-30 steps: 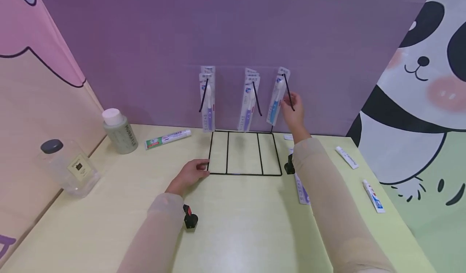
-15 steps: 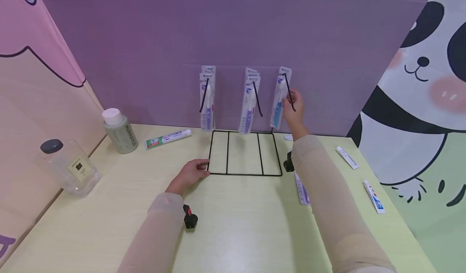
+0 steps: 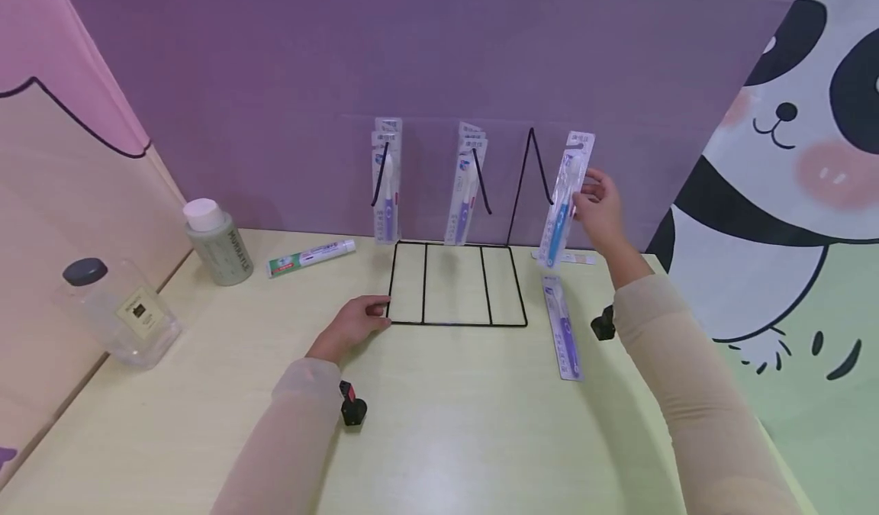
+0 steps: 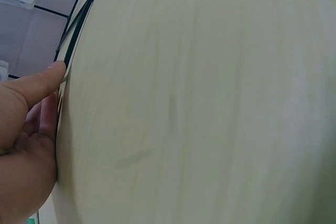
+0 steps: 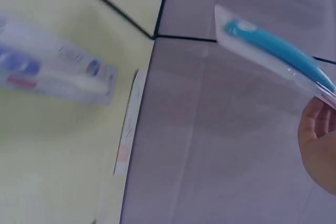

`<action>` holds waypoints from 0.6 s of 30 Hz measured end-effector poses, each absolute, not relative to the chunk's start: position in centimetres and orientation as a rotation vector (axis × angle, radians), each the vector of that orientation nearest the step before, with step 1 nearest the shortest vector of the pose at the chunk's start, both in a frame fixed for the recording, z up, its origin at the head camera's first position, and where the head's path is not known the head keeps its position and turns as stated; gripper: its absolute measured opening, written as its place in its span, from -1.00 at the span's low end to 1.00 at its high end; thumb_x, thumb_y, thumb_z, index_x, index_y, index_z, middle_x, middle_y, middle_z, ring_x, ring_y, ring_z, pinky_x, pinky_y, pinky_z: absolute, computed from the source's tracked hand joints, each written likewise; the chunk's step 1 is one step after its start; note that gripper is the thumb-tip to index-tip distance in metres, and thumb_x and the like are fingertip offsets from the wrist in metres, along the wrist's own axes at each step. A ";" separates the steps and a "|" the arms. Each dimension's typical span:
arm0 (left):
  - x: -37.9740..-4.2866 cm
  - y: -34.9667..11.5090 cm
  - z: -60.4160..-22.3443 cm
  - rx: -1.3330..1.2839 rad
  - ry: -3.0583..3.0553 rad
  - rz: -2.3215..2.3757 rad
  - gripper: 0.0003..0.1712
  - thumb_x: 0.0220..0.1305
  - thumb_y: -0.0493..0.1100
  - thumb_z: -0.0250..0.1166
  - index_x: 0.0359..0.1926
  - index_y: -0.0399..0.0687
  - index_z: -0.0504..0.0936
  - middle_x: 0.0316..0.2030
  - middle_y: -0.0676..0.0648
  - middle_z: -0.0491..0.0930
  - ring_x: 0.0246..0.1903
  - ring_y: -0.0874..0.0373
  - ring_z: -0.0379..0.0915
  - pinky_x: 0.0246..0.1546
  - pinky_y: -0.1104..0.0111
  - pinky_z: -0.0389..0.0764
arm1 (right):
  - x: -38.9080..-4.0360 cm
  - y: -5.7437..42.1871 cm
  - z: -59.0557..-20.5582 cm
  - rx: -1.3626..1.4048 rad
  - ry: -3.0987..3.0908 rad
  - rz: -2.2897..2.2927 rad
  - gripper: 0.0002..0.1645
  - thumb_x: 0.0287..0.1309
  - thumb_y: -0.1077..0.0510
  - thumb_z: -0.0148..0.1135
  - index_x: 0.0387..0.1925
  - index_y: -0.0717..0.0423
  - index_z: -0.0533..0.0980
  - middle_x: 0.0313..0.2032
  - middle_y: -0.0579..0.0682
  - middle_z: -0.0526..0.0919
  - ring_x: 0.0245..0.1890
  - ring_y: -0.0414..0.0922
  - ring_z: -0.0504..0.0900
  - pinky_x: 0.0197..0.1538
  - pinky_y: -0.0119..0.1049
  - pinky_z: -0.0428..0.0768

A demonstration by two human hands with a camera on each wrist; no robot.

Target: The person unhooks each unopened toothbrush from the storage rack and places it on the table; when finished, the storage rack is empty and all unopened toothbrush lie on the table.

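Note:
My right hand (image 3: 600,210) pinches a packaged blue toothbrush (image 3: 559,214) by its edge, upright and slightly tilted, just right of the bare right hook of a black wire rack (image 3: 458,324). The blue handle also shows in the right wrist view, where the hand is partly cut off. At the base's left front corner, my left hand (image 3: 353,326) pinches the wire between thumb and fingers; the thumb (image 4: 44,83) lies on it in the left wrist view. Packaged purple toothbrushes (image 3: 387,194) hang on the left hook, and others (image 3: 467,194) on the middle one.
On the table right of the rack lies a packaged purple toothbrush (image 3: 563,328). A flat pack (image 3: 577,258) lies behind it. To the left are a toothpaste tube (image 3: 312,257), a grey-green bottle (image 3: 220,244) and a clear bottle (image 3: 133,317). A purple backdrop (image 3: 439,42) stands behind.
My right hand has brought the blue toothbrush off the right hook and moved it rightward, baring the hook. My left hand stays at the rack corner. The view has shifted slightly.

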State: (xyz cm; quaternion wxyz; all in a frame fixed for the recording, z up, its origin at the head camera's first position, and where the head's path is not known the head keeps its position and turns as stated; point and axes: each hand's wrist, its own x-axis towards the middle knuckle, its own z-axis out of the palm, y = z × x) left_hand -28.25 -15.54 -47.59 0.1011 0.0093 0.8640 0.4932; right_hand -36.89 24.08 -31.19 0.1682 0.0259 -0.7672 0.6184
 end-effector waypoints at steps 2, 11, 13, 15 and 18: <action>-28.3 -15.6 -47.7 0.027 2.556 1.452 -0.45 0.14 -0.25 0.27 0.19 -0.10 0.39 -0.04 -0.15 0.44 -0.01 0.00 0.30 0.04 0.16 0.27 | -35.7 25.2 -31.7 0.054 -2.269 1.786 -0.43 0.22 0.28 0.00 0.25 0.04 0.17 -0.07 0.13 0.39 -0.16 -0.04 0.44 -0.21 -0.24 0.55; -28.3 -15.5 -47.8 0.057 2.562 1.459 -0.46 0.15 -0.27 0.26 0.18 -0.14 0.39 -0.06 -0.16 0.45 -0.03 -0.01 0.31 0.03 0.15 0.28 | -31.3 31.4 -36.8 -0.034 -2.665 1.857 -0.31 0.25 0.31 -0.07 0.35 0.09 -0.04 0.09 0.31 0.27 -0.14 0.03 0.45 -0.13 -0.10 0.51; -28.3 -15.4 -47.6 0.054 2.563 1.454 -0.46 0.15 -0.27 0.25 0.18 -0.14 0.39 -0.06 -0.16 0.44 -0.02 0.00 0.31 0.04 0.15 0.27 | -30.9 32.7 -38.4 -0.048 -2.741 1.890 -0.30 0.24 0.34 -0.09 0.36 0.14 -0.08 0.10 0.34 0.24 -0.21 -0.02 0.48 -0.18 -0.14 0.52; -28.3 -15.4 -47.5 0.054 2.561 1.455 -0.46 0.15 -0.27 0.25 0.19 -0.14 0.39 -0.06 -0.16 0.44 -0.02 -0.01 0.31 0.04 0.15 0.27 | -30.6 33.7 -39.9 -0.088 -2.808 1.921 -0.27 0.23 0.35 -0.09 0.36 0.18 -0.12 0.10 0.35 0.22 -0.26 -0.08 0.47 -0.20 -0.15 0.52; -28.2 -15.4 -47.4 0.054 2.551 1.460 -0.45 0.15 -0.27 0.25 0.19 -0.14 0.38 -0.05 -0.17 0.43 -0.02 -0.01 0.30 0.04 0.14 0.27 | -30.3 34.5 -41.8 -0.149 -2.877 1.971 -0.27 0.24 0.35 -0.10 0.36 0.23 -0.15 0.09 0.34 0.20 -0.27 -0.10 0.45 -0.20 -0.17 0.51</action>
